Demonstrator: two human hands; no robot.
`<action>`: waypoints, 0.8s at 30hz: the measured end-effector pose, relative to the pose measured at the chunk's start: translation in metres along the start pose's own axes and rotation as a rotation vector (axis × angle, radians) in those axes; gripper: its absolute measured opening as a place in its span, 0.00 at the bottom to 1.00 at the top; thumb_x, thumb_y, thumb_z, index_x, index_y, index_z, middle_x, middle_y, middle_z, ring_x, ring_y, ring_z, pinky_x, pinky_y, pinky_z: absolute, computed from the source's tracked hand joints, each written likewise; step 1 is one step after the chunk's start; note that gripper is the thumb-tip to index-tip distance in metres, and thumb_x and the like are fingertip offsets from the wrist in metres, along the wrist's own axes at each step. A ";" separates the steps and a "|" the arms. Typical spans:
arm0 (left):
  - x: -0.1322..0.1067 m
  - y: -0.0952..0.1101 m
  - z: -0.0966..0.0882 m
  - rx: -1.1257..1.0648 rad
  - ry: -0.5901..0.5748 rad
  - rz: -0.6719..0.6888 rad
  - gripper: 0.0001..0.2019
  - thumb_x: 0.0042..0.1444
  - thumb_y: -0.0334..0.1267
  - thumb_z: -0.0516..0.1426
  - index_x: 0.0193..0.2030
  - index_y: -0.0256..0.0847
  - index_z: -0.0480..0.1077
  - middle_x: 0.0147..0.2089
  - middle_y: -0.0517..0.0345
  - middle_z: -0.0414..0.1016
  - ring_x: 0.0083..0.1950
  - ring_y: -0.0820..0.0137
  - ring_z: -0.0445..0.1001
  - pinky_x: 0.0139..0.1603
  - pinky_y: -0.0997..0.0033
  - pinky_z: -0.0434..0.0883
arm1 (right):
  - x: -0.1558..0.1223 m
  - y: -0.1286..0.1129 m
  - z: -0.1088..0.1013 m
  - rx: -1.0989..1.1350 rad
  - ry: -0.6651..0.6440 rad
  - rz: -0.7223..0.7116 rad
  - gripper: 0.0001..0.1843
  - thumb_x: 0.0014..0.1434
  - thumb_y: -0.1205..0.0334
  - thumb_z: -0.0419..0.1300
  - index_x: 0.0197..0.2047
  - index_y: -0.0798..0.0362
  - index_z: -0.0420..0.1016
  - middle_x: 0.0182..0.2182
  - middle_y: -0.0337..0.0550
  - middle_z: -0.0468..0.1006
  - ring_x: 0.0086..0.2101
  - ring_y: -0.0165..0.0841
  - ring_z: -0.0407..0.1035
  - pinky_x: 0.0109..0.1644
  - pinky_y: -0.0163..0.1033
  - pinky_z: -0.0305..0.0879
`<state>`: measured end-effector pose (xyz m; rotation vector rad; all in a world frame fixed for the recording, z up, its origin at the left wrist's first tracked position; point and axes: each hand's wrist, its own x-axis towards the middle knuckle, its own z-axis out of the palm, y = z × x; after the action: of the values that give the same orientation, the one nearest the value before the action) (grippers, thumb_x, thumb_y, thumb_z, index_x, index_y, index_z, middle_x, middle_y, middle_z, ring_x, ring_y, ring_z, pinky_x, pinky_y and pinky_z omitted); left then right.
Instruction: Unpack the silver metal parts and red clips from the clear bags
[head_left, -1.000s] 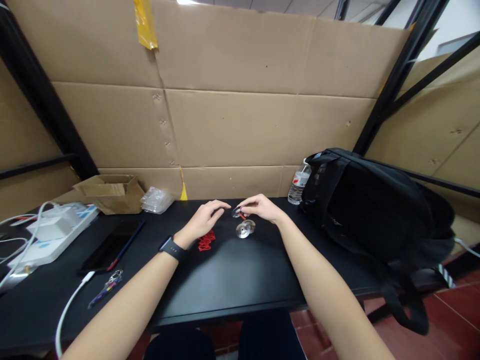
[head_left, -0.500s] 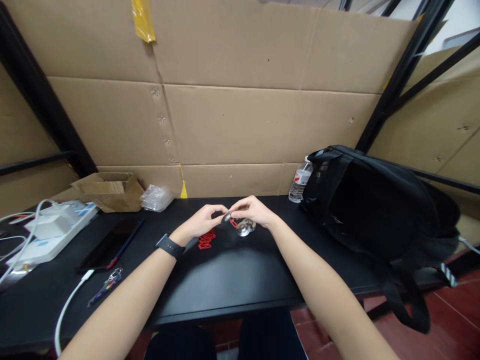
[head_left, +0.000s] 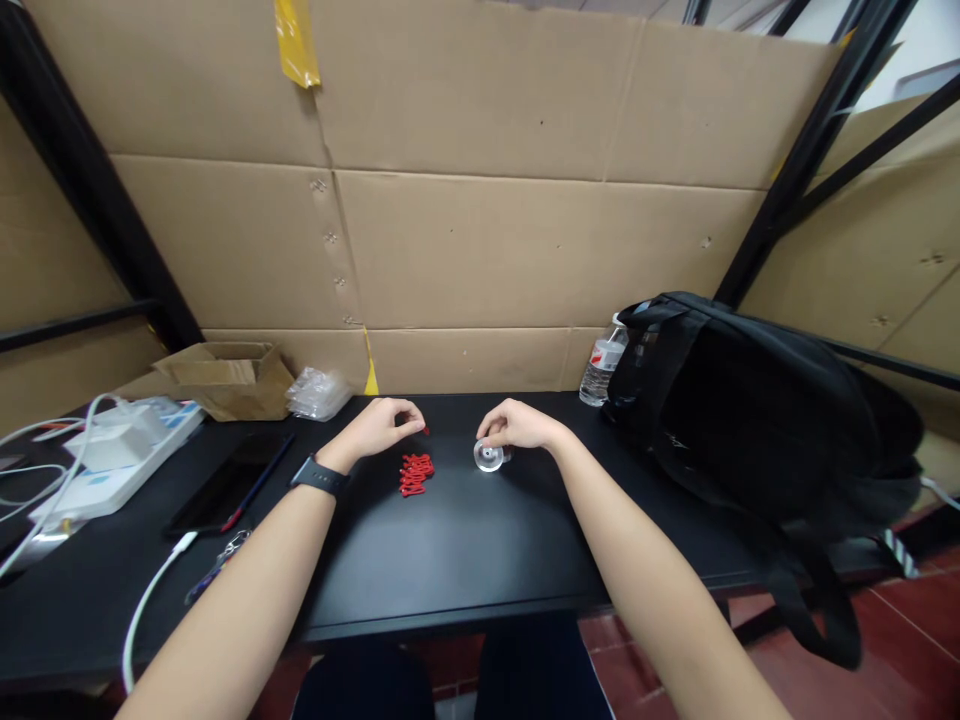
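Toward the middle of the black table, my left hand (head_left: 384, 428) pinches a small red piece (head_left: 426, 430), probably a cord loop, that pokes out at the fingertips. A cluster of red cord loops (head_left: 415, 474) lies on the table just below it. To the right, my right hand (head_left: 514, 425) has its fingers closed at the upper edge of a small shiny round disc (head_left: 487, 456) with a dark spot in its centre. Another shiny piece shows partly beside the disc, mostly hidden by the fingers. The two hands are apart.
A black backpack (head_left: 757, 410) stands on the right beside a water bottle (head_left: 602, 370). At left are an open cardboard box (head_left: 232, 385), clear plastic packets (head_left: 316, 393), a power strip (head_left: 120, 465), a phone (head_left: 229, 485), a pen (head_left: 262, 480) and a keychain (head_left: 217, 570).
My hands, which were together over a disc and red cord, have separated. The left moved left with a small red piece; the right stays near the shiny disc.
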<state>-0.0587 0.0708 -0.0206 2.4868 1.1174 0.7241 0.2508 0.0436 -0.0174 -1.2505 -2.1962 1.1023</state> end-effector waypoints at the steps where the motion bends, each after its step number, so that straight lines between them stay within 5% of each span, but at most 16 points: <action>1: 0.000 0.000 0.000 0.000 0.002 -0.003 0.13 0.60 0.47 0.57 0.37 0.42 0.78 0.38 0.57 0.82 0.38 0.66 0.77 0.40 0.71 0.69 | 0.001 0.003 0.001 -0.047 0.010 0.003 0.18 0.49 0.52 0.72 0.38 0.56 0.83 0.26 0.42 0.82 0.23 0.30 0.73 0.27 0.31 0.66; 8: 0.001 0.001 0.001 -0.001 -0.010 0.012 0.12 0.60 0.47 0.57 0.37 0.42 0.78 0.39 0.56 0.82 0.40 0.66 0.78 0.42 0.71 0.70 | 0.001 0.002 0.002 -0.354 0.063 -0.102 0.11 0.54 0.64 0.67 0.42 0.50 0.85 0.35 0.41 0.81 0.33 0.30 0.74 0.37 0.32 0.65; 12: 0.000 0.003 -0.001 0.003 -0.016 0.020 0.13 0.60 0.46 0.57 0.37 0.42 0.78 0.38 0.56 0.82 0.40 0.65 0.78 0.44 0.71 0.70 | -0.002 -0.004 0.002 -0.422 0.047 -0.141 0.18 0.52 0.55 0.70 0.47 0.48 0.84 0.47 0.46 0.79 0.45 0.36 0.74 0.47 0.34 0.67; 15: -0.001 0.004 -0.002 0.008 -0.024 0.026 0.13 0.60 0.47 0.56 0.38 0.41 0.78 0.38 0.55 0.82 0.40 0.65 0.78 0.44 0.70 0.70 | -0.002 -0.003 0.003 -0.436 -0.003 -0.047 0.26 0.44 0.53 0.74 0.48 0.49 0.83 0.45 0.46 0.80 0.42 0.37 0.75 0.44 0.34 0.68; 24: -0.005 0.002 -0.013 -0.108 -0.177 0.012 0.15 0.57 0.51 0.59 0.36 0.41 0.80 0.36 0.56 0.83 0.37 0.66 0.78 0.40 0.72 0.70 | -0.003 0.007 -0.006 -0.351 -0.022 0.033 0.23 0.47 0.55 0.72 0.48 0.52 0.82 0.41 0.44 0.83 0.40 0.36 0.76 0.43 0.34 0.67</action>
<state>-0.0673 0.0669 -0.0108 2.4152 0.9750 0.5401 0.2602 0.0458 -0.0185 -1.4227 -2.4688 0.7640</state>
